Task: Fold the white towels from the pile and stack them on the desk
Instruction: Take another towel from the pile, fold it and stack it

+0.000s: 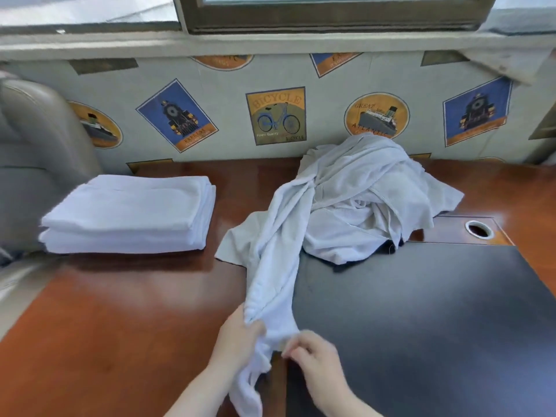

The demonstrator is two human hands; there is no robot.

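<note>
Left hand (240, 338) and right hand (316, 356), fingers curled, both grip one long white cloth towel (276, 266) trailing from rumpled white towel pile (361, 200) on reddish wooden tabletop (105, 326). Folded white towel stack (129, 215) well left.

Along the back we see a pale wall covering (228, 94) printed with travel labels: a bicycle poster (276, 115) in the middle, an ocean-liner roundel (376, 115) to its right, and blue locomotive labels (177, 115) on either side. Above it runs a window sill (90, 43) under a dark window frame (331, 22), and at far left stands a grey padded chair back (39, 145). Near the right we see a dark mat (436, 326), with a metal-rimmed cable hole (479, 229) just behind it.
</note>
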